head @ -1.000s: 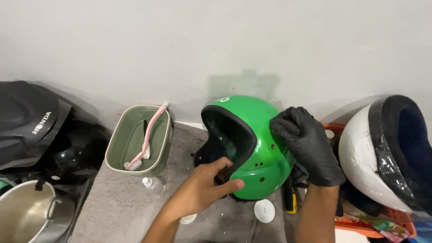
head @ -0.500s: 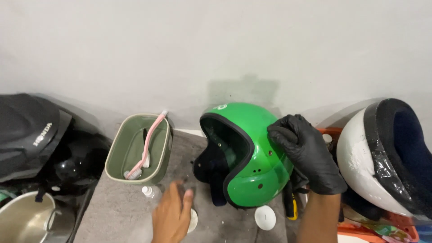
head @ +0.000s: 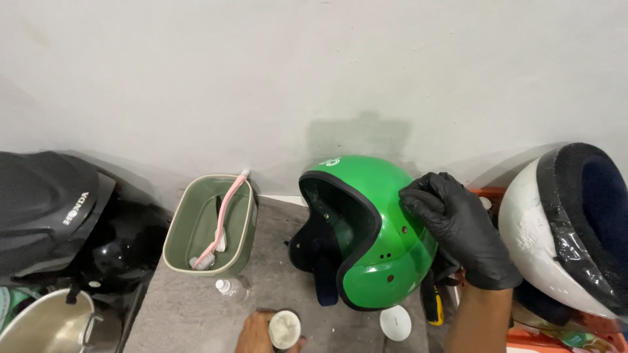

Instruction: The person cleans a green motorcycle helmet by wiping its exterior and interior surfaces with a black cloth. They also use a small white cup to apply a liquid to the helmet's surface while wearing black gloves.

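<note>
I had the right hand, in a black glove, laid flat on the side of the green helmet, fingers spread and curled over the shell rather than gripping around anything. The helmet stood upright on the grey desk, near the wall, its dark-lined opening turned toward the left and a black strap hanging down at its front edge.

My left hand was bare and showed only at the bottom edge of the view, its fingers wrapped around a small round jar with pale paste inside. The jar sat just in front of the helmet's opening, apart from it.

A round white lid lay on the desk just below the helmet's lower rim. A small clear bottle lay on its side between the jar and an olive-green tub, which held a pink-handled brush leaning from bottom left to the upper right corner. A yellow and black tool poked out beneath the helmet, beside my right wrist.

To the right leaned a white helmet with a dark lining. At far left lay a black helmet, with a metal pot below it.
</note>
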